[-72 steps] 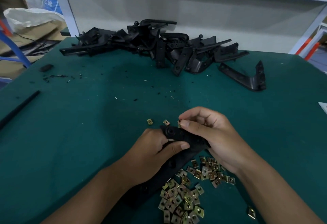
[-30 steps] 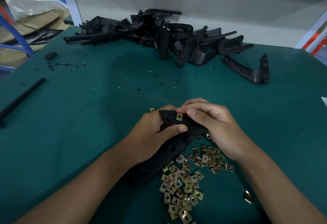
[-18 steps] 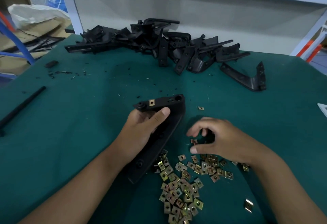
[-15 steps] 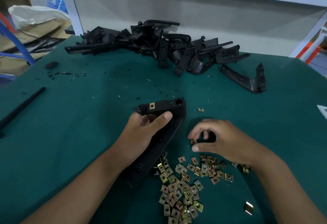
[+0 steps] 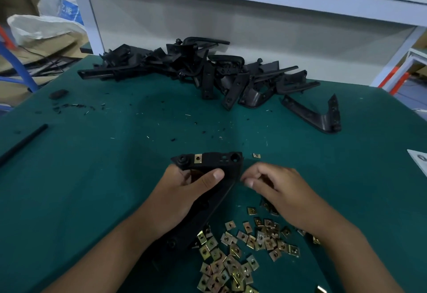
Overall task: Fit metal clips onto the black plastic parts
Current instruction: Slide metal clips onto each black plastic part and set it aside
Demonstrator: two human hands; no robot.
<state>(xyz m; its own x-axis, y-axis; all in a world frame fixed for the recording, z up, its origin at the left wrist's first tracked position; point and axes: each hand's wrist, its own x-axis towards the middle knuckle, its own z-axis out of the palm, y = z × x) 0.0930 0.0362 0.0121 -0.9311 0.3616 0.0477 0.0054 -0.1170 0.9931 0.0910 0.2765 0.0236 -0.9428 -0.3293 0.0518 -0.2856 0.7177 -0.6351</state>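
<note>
My left hand [image 5: 182, 198] grips a long black plastic part [image 5: 215, 165] that lies on the green table, thumb across its top face. One brass-coloured metal clip [image 5: 198, 158] sits fitted near the part's far left end. My right hand [image 5: 279, 191] hovers just right of the part, its thumb and forefinger pinched together on what looks like a small clip, mostly hidden by the fingers. A heap of loose metal clips [image 5: 238, 253] lies below and between my wrists. A single clip [image 5: 256, 155] rests beyond the part.
A pile of black plastic parts [image 5: 198, 70] lines the table's far edge, and one L-shaped part [image 5: 312, 114] lies apart at the right. A black rod [image 5: 23, 144] lies at the left edge. Black crumbs [image 5: 74, 106] litter the far left.
My left hand turned the black part so its clipped end faces away. My right hand let go of it, dipped into the clip heap, then rose toward the part's right edge.
</note>
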